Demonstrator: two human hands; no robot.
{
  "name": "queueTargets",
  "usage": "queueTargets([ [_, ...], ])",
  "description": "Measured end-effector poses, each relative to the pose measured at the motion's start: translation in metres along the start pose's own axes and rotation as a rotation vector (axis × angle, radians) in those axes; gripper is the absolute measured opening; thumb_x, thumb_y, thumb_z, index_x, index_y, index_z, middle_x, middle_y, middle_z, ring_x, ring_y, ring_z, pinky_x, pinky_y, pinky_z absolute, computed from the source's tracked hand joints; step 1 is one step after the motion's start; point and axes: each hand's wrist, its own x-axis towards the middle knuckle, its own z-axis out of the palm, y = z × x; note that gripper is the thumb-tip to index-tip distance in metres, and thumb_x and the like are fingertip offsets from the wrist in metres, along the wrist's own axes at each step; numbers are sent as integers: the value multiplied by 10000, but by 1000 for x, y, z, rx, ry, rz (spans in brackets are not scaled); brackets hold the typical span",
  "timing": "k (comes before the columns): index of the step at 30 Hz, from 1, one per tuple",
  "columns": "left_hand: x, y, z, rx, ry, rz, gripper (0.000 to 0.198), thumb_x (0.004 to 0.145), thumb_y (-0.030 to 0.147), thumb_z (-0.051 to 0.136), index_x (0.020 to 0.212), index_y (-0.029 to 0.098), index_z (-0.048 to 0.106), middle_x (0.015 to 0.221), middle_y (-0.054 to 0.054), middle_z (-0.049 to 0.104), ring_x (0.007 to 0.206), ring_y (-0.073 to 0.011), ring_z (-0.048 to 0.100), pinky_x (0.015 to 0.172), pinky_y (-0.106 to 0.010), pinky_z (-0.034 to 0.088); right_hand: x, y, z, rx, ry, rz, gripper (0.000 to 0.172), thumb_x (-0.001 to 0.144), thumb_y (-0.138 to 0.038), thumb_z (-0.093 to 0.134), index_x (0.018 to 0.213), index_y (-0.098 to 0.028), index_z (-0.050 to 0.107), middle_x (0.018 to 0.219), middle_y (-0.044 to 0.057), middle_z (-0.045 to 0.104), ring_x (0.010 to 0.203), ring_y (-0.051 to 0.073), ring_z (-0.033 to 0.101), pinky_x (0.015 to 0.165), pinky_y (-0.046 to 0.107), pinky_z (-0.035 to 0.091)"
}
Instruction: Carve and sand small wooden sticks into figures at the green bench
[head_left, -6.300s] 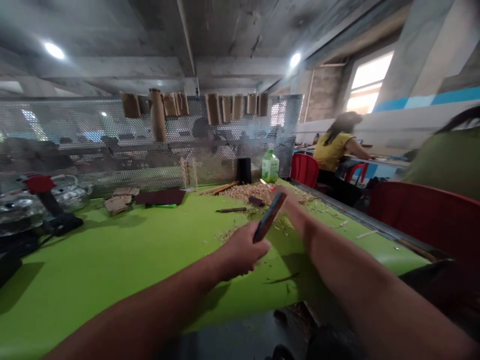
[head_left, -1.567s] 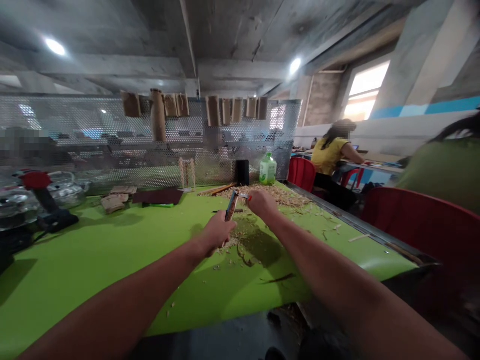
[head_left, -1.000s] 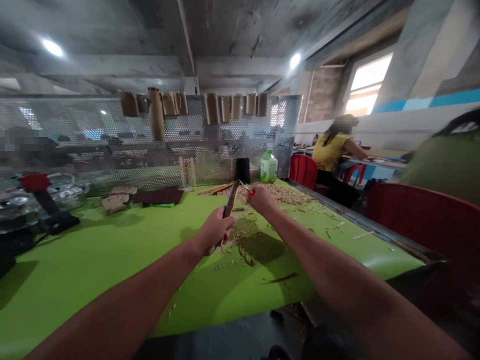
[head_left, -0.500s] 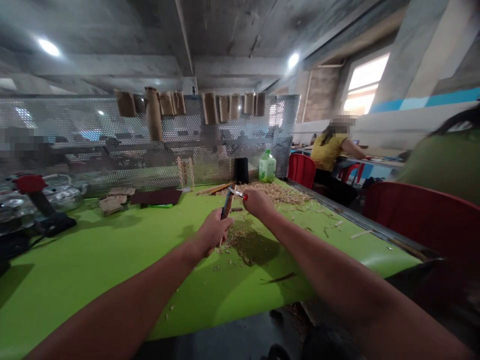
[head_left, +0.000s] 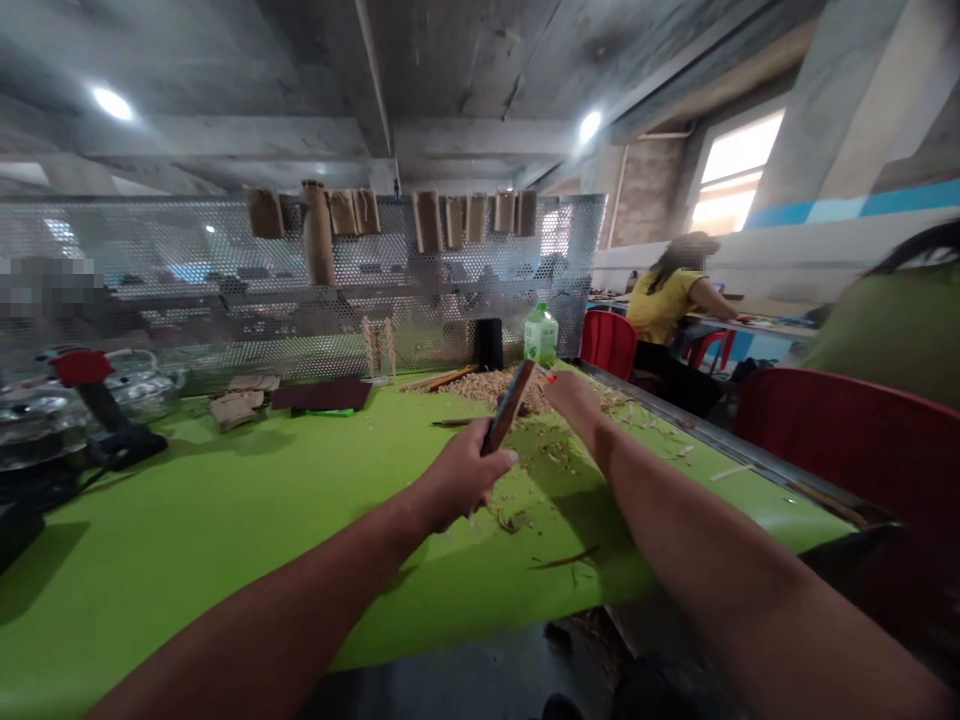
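Head camera: a person is gripping a long, dark wooden strip (head_left: 508,407) in a clenched left hand (head_left: 461,488), just in front of a pile of wood shavings (head_left: 495,388). The strip's long axis is rising out of the fist and leaning rightward, with its upper end pointing over the pile and toward the right hand (head_left: 574,398). That hand is curled just beside the upper end, not touching it, and is the nearer hand to that end, while the left is wrapping the strip's lower part. What may be a red knife handle (head_left: 551,378) is showing past the right hand, but the fingers hide most of it, so its grip cannot be told. The strip is looking brown and narrow, its surface too blurred to read. Behind the pile, a green plastic bottle (head_left: 541,335) is standing before a perforated metal screen (head_left: 180,300), and a co-worker in a yellow shirt (head_left: 664,305) is sitting off to its right.
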Motion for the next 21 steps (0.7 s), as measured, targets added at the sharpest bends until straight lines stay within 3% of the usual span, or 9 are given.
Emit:
queueTargets([
  [4, 17, -14, -19, -143, 130, -87, 253, 892, 280, 525, 1111, 165, 471, 592, 89, 412, 391, -48, 330, 370, -172, 300, -5, -12, 8, 57, 69, -67, 329, 863, -287, 455, 1000, -151, 720, 946, 153, 710, 847, 247, 652, 644, 280, 407],
  [8, 33, -27, -34, -241, 207, -101, 173, 861, 230, 539, 1000, 187, 445, 579, 99, 398, 379, -40, 329, 359, -160, 264, -34, -49, 23, 82, 61, -295, 266, 820, -282, 485, 935, -199, 710, 863, 62, 708, 754, 181, 606, 608, 244, 348],
  [12, 41, -32, -36, -284, 249, -70, 224, 775, 167, 587, 922, 212, 423, 509, 119, 372, 348, -48, 329, 354, -158, 244, -66, -75, 25, 34, -5, -495, 241, 830, -278, 484, 901, -206, 702, 845, 51, 715, 738, 162, 593, 603, 235, 325],
  [21, 42, -32, -36, -392, 263, 16, 301, 670, 104, 637, 828, 215, 406, 529, 109, 417, 361, -33, 348, 362, -155, 208, -88, -84, 20, -95, -29, -595, 267, 892, -298, 446, 881, -219, 701, 831, 81, 723, 757, 186, 651, 642, 237, 381],
])
